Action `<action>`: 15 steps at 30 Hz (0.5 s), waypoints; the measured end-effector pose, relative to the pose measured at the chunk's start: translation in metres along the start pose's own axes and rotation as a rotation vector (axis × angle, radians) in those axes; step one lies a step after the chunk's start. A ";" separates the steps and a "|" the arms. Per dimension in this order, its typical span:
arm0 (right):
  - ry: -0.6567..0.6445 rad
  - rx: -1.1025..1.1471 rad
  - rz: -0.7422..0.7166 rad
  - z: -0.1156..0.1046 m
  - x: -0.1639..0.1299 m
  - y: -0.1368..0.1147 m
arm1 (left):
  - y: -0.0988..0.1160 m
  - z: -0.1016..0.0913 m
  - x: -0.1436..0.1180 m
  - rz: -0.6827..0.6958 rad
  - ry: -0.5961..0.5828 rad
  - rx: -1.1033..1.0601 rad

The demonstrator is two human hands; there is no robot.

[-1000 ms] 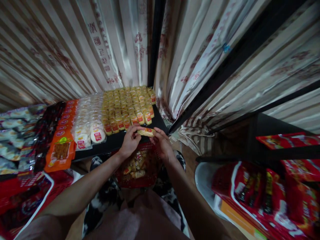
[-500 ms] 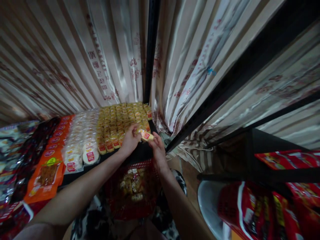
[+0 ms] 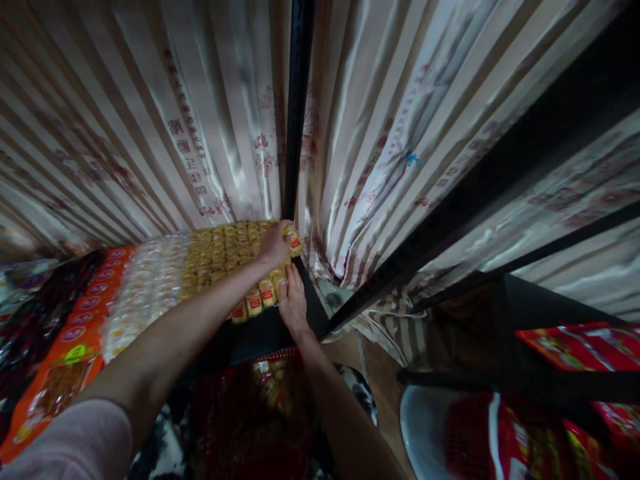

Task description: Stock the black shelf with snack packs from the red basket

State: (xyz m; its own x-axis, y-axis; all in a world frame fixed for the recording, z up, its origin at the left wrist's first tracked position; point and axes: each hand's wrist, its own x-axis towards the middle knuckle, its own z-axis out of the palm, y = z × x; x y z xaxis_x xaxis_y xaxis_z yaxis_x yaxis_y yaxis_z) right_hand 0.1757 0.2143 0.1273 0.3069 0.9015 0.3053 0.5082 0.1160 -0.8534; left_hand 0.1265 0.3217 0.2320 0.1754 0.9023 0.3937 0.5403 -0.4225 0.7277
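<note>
Rows of small yellow wrapped snack packets (image 3: 213,250) with red labels stand tightly packed on a black shelf (image 3: 250,340). My left hand (image 3: 275,244) reaches over the rows to their far right corner, its fingers closed round an end snack packet (image 3: 295,244). Nearer to me, my right hand (image 3: 294,300) rests against the right end of the front rows, its fingers stretched out and touching the packets there. Below my forearms sits a red basket (image 3: 225,407) with more wrapped packets inside, mostly in shadow.
Left of the rows lie clear-wrapped white snacks (image 3: 147,270), an orange package (image 3: 67,340) and dark packages. A black post (image 3: 296,120) and striped curtains (image 3: 225,100) border the shelf. At lower right are a pale tub (image 3: 417,427) and red packages (image 3: 585,347).
Both hands, which held one yellow snack packet together above the basket, have moved apart onto the rows: the left to the back corner, the right to the front rows' right end.
</note>
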 end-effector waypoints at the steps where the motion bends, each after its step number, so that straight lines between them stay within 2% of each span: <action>1: 0.003 -0.007 -0.013 0.001 -0.001 0.001 | -0.003 0.004 0.002 0.017 -0.021 0.013; 9: -0.015 0.014 -0.010 -0.007 -0.001 0.003 | -0.016 0.027 0.004 0.097 -0.195 0.130; 15: 0.027 0.101 0.110 -0.019 0.013 0.002 | -0.023 0.038 0.003 0.136 -0.268 0.185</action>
State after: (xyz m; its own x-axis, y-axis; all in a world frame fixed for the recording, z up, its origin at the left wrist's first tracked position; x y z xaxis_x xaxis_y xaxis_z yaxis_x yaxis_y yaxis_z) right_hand 0.1962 0.2185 0.1381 0.3786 0.8997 0.2175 0.3871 0.0596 -0.9201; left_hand 0.1456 0.3374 0.1956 0.4520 0.8398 0.3008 0.6331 -0.5396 0.5550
